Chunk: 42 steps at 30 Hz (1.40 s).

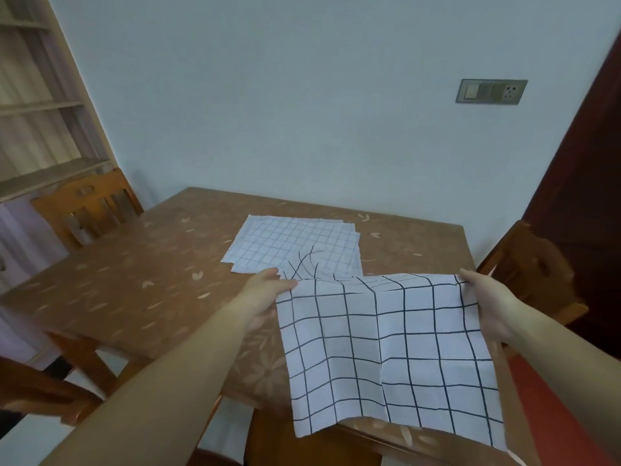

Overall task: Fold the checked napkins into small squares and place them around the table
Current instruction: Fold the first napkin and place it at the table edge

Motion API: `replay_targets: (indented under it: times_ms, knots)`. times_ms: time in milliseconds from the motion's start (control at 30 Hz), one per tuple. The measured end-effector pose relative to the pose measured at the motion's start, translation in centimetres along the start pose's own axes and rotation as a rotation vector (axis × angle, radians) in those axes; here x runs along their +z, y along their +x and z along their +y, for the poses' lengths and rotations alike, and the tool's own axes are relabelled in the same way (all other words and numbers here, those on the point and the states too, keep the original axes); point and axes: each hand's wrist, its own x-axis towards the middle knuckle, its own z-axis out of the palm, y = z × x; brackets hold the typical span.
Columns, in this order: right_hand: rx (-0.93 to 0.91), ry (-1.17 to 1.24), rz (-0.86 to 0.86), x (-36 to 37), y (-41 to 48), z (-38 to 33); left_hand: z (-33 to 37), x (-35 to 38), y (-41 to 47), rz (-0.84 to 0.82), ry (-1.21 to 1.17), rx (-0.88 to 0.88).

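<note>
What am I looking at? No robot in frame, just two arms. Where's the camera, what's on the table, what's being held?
There is no machine here: a person works with bare hands. The single picture comes from a wide-angle camera worn on the head, looking forward and down, so the arms enter from the bottom. The left hand and right hand each pinch a top corner of one unfolded checked napkin, held spread over the near edge of the wooden table. Further back on the table lies a loose pile of napkins, flat and overlapping; the exact count is hard to tell. A wooden chair stands at the table's left side, a second chair at its right.
</note>
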Motion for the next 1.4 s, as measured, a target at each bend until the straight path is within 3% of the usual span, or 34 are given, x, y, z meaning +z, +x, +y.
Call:
replay_targets:
  times_ms: [167,367,567,733,1067,1200,1400]
  knots:
    - [-0.068,-0.022,0.036,-0.6,-0.8,0.1,0.2,0.0,-0.2,0.075,-0.02,0.065]
    - [-0.202,-0.211,0.05,-2.2,-0.5,0.6,0.9,0.2,-1.4,-0.124,0.007,0.017]
    - [-0.316,-0.177,0.019,-3.3,-1.6,0.1,1.7,-0.6,-2.3,-0.017,0.182,0.052]
    - [-0.375,-0.107,0.013,-3.6,-2.4,-0.6,2.0,-0.8,-3.5,0.067,0.323,0.205]
    - [-0.481,-0.094,0.076,-3.6,-2.6,-2.3,3.7,-0.8,-5.6,0.11,0.051,0.293]
    - [-0.554,-0.252,0.185,-3.5,-3.0,-2.5,3.8,-1.2,-5.8,0.097,0.153,0.336]
    - [-0.804,-0.71,0.197,-2.5,-5.2,-2.4,4.0,-1.5,-6.2,0.266,0.676,0.474]
